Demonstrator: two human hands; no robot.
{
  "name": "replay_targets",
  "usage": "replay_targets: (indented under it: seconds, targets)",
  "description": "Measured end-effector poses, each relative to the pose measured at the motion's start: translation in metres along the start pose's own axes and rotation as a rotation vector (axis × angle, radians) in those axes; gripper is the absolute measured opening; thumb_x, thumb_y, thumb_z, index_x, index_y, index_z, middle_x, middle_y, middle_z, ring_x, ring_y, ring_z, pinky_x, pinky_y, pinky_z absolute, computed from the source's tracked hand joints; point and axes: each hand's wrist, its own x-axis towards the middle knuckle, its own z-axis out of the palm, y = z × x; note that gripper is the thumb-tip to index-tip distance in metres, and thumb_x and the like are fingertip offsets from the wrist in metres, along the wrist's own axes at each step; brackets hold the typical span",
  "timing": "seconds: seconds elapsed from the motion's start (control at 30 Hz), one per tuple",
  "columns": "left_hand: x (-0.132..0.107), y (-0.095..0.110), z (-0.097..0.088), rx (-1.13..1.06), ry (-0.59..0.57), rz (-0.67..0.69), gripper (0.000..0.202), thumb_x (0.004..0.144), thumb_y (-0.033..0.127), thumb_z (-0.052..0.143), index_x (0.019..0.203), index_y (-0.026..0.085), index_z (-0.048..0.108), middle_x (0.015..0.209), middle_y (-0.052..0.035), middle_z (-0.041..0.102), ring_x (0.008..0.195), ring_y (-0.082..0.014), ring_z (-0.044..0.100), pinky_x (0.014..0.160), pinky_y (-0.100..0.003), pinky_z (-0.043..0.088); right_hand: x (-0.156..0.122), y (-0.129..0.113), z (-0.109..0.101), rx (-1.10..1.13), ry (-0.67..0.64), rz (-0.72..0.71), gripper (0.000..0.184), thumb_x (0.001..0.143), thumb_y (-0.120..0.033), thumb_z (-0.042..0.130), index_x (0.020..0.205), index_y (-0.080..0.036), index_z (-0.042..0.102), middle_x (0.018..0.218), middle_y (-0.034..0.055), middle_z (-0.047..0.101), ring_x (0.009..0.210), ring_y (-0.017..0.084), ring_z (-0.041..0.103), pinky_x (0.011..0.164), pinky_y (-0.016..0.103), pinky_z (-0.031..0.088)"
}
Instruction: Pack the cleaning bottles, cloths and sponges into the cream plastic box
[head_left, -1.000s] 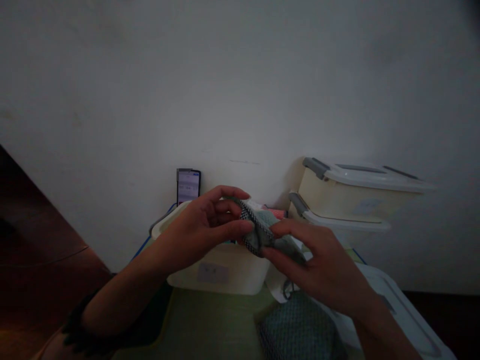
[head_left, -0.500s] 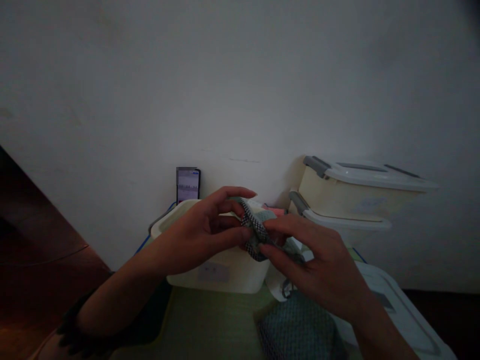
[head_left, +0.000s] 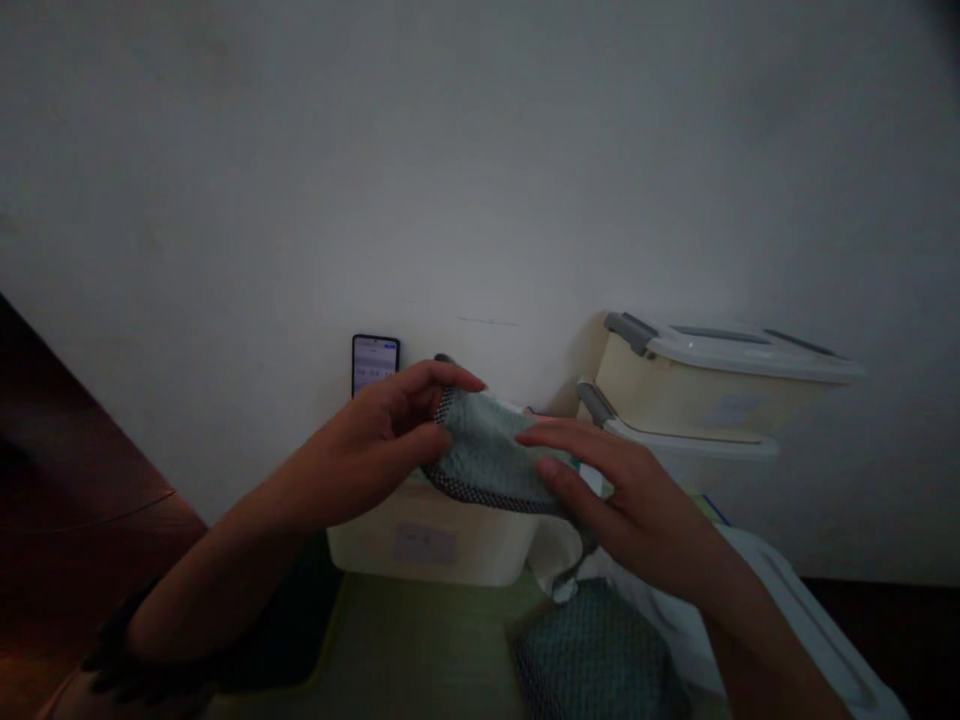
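Note:
A pale green cloth piece with a black-and-white checked edging is stretched between my two hands above a cream plastic box. My left hand pinches its left end between thumb and fingers. At the right end, my right hand grips the cloth with thumb and forefinger, its other fingers partly hidden. A grey strip of fabric hangs below the right hand. On the green surface in front lies a dark green patterned cloth. The open cream box with a label stands behind the hands, its contents mostly covered by them.
A phone leans upright against the wall behind the box. Two lidded cream boxes, the upper one on the other, stand at the right. A white lid lies at the front right. The green tabletop shows in front.
The bunched cloth is now spread out flatter, its pale green face showing. My left hand has moved left and down, widening the gap between my hands.

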Motion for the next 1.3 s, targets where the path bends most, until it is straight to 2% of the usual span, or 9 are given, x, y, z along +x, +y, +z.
replay_targets:
  seconds: [0.13,0.23,0.4,0.6,0.73,0.83,0.97,1.1,1.3]
  targets:
    - [-0.001,0.007,-0.016,-0.044,0.245,-0.026,0.031,0.064,0.012,0.052,0.09,0.021,0.066,0.088,-0.0024,0.061,0.068,-0.0143,0.054,0.049,-0.02,0.042,0.001,0.035,0.002,0.034,-0.127,0.234,0.041,0.093,-0.039,0.039,0.128,-0.019,0.05,0.134,0.0107,0.052,0.127,0.024,0.044,0.106,0.047,0.032]
    - [0.0,0.014,-0.014,-0.271,0.331,-0.036,0.026,0.056,0.012,0.05,0.076,0.019,0.065,0.076,-0.002,0.058,0.058,-0.0137,0.052,0.041,-0.02,0.039,0.001,0.051,0.001,0.139,-0.255,0.239,0.044,0.094,-0.042,0.035,0.132,-0.024,0.046,0.144,0.0069,0.042,0.133,0.023,0.035,0.111,0.046,0.025]
    - [0.003,0.018,-0.004,-0.421,0.35,-0.017,0.02,0.057,0.011,0.043,0.067,0.018,0.059,0.063,-0.0001,0.051,0.051,-0.0115,0.047,0.039,-0.018,0.036,-0.001,0.058,-0.002,0.229,-0.211,0.319,0.047,0.089,-0.044,0.047,0.131,-0.023,0.047,0.133,0.0092,0.052,0.116,0.025,0.052,0.098,0.045,0.042]
    - [0.012,0.002,-0.017,-0.353,0.331,-0.111,0.023,0.062,0.01,0.049,0.075,0.016,0.067,0.082,-0.0027,0.062,0.064,-0.0123,0.053,0.047,-0.017,0.04,-0.001,0.062,-0.009,0.262,-0.286,0.334,0.03,0.087,-0.039,0.051,0.108,-0.021,0.061,0.104,0.0065,0.064,0.093,0.022,0.059,0.081,0.038,0.047]
    - [0.01,0.001,-0.027,-0.264,0.32,-0.053,0.036,0.062,0.008,0.056,0.093,0.021,0.068,0.096,-0.0013,0.066,0.072,-0.0125,0.058,0.055,-0.017,0.043,-0.002,0.06,-0.018,0.428,-0.251,0.355,0.022,0.086,-0.039,0.053,0.089,-0.021,0.064,0.082,0.0014,0.06,0.079,0.018,0.056,0.072,0.03,0.046]
    - [0.002,0.004,-0.037,-0.128,0.27,-0.032,0.051,0.063,0.013,0.059,0.112,0.026,0.062,0.112,-0.002,0.066,0.092,-0.0214,0.061,0.065,-0.022,0.048,-0.005,0.055,-0.025,0.604,-0.037,0.354,0.017,0.083,-0.038,0.059,0.083,-0.022,0.063,0.079,-0.0005,0.057,0.077,0.015,0.053,0.069,0.026,0.044]
    - [-0.01,0.008,-0.054,0.2,0.064,-0.115,0.054,0.071,0.029,0.06,0.125,0.029,0.054,0.12,-0.0035,0.063,0.111,-0.031,0.055,0.081,-0.033,0.049,-0.01,0.042,-0.029,0.908,0.132,0.418,0.014,0.078,-0.037,0.066,0.079,-0.024,0.062,0.07,-0.0038,0.053,0.063,0.01,0.05,0.056,0.019,0.042]
    - [-0.017,0.013,-0.054,0.529,-0.069,-0.108,0.047,0.082,0.037,0.053,0.129,0.033,0.049,0.132,-0.0005,0.055,0.121,-0.0275,0.049,0.095,-0.035,0.044,-0.013,0.024,-0.029,0.901,0.014,0.465,0.018,0.078,-0.041,0.065,0.086,-0.025,0.061,0.073,-0.0022,0.056,0.063,0.011,0.054,0.054,0.02,0.045]
    - [-0.018,0.022,-0.019,0.648,-0.244,0.123,0.052,0.085,0.035,0.055,0.135,0.035,0.041,0.14,-0.0022,0.046,0.126,-0.0254,0.045,0.104,-0.04,0.036,-0.016,-0.001,-0.032,0.683,-0.16,0.3,0.016,0.084,-0.038,0.058,0.094,-0.027,0.063,0.085,0.0015,0.063,0.073,0.015,0.062,0.06,0.024,0.05]
